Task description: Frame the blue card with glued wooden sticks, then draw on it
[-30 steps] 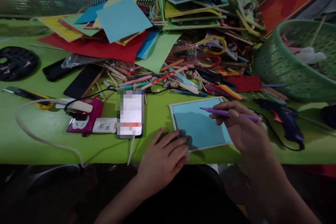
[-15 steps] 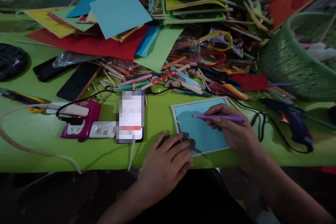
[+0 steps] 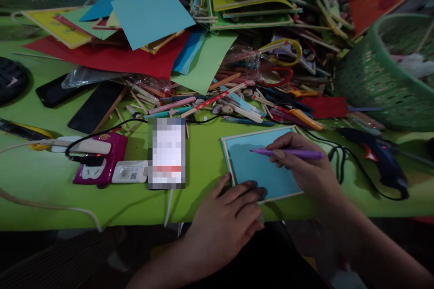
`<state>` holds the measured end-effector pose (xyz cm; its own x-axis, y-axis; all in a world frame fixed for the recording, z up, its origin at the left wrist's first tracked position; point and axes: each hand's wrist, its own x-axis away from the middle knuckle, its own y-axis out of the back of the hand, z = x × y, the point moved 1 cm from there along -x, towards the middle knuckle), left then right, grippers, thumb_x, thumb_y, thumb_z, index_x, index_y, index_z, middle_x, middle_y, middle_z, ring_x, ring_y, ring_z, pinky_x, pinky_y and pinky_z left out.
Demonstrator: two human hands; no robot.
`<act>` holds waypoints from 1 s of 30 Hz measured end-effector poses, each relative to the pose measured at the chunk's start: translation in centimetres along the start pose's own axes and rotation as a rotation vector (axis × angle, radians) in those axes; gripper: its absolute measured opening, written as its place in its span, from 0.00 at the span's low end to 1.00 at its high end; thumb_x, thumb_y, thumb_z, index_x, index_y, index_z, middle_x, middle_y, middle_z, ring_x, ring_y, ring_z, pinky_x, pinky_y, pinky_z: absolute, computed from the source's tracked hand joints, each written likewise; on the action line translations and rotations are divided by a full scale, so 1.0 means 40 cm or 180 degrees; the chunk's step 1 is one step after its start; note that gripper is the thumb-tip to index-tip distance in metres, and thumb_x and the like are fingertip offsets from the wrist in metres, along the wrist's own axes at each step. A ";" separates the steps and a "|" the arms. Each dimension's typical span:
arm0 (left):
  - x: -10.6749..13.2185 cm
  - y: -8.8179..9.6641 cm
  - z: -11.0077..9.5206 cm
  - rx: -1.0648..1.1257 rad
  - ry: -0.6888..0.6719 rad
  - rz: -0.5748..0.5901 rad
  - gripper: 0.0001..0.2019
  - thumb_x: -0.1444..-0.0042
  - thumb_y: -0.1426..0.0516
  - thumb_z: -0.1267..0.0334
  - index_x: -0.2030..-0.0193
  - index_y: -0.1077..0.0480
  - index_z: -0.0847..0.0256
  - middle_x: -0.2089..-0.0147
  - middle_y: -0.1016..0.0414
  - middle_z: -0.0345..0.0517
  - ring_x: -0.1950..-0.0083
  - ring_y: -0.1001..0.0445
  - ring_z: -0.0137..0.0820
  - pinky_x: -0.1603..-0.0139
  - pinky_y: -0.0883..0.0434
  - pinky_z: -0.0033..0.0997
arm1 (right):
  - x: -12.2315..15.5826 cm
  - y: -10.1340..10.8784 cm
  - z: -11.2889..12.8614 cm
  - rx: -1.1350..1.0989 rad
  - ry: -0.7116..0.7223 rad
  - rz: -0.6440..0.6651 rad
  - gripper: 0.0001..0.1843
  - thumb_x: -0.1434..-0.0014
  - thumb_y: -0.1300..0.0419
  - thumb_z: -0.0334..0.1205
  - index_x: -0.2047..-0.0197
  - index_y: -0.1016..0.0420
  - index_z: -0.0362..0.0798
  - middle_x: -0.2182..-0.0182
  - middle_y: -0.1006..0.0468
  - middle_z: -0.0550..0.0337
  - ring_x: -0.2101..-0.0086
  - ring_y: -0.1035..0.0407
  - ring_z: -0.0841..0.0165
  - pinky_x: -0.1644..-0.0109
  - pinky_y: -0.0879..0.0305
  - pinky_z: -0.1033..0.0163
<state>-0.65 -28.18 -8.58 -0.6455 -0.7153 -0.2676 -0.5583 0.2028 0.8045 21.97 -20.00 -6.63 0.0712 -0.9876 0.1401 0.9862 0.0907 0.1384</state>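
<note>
A blue sheet of paper framed by thin pale sticks lies on the green tabletop near its front edge. Over it, my right hand grips a purple pen between thumb and fingers, its tip pointing left above the sheet's upper left part. Whether the tip touches the paper I cannot tell. My left hand rests with fingers stretched out across the lower left corner of the framed sheet. To the left of that hand lies a phone with a lit, blurred screen and a white cable.
A magenta power socket with plugs and cables sits left. A glue gun and its cord lie right, below a green basket. Behind are pens, sticks, coloured paper, stacked framed sheets and two dark phones.
My left hand has slid right, farther onto the lower edge of the framed sheet. My right hand with the pen has shifted slightly right. The camera view has moved a little.
</note>
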 end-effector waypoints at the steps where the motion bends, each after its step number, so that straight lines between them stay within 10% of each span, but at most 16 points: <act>1: 0.001 0.000 0.001 0.0004 0.0009 0.0004 0.11 0.25 0.48 0.55 0.48 0.26 0.53 0.32 0.25 0.31 0.29 0.31 0.27 0.19 0.49 0.44 | -0.005 -0.001 0.000 0.0020 0.0019 -0.0005 0.13 0.42 0.27 0.53 0.62 0.18 0.53 0.70 0.22 0.61 0.71 0.30 0.69 0.69 0.35 0.63; 30: 0.003 0.010 0.004 0.0009 0.0012 0.0034 0.12 0.24 0.48 0.54 0.49 0.26 0.53 0.30 0.27 0.27 0.27 0.34 0.24 0.18 0.55 0.40 | -0.016 -0.023 0.014 0.0523 0.0139 0.0039 0.17 0.42 0.28 0.55 0.65 0.23 0.52 0.73 0.21 0.61 0.73 0.31 0.68 0.70 0.34 0.63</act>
<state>-1.01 -28.08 -8.36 -0.6494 -0.7156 -0.2572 -0.5530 0.2123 0.8057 20.95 -19.37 -6.30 0.0930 -0.9906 0.1004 0.9478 0.1190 0.2960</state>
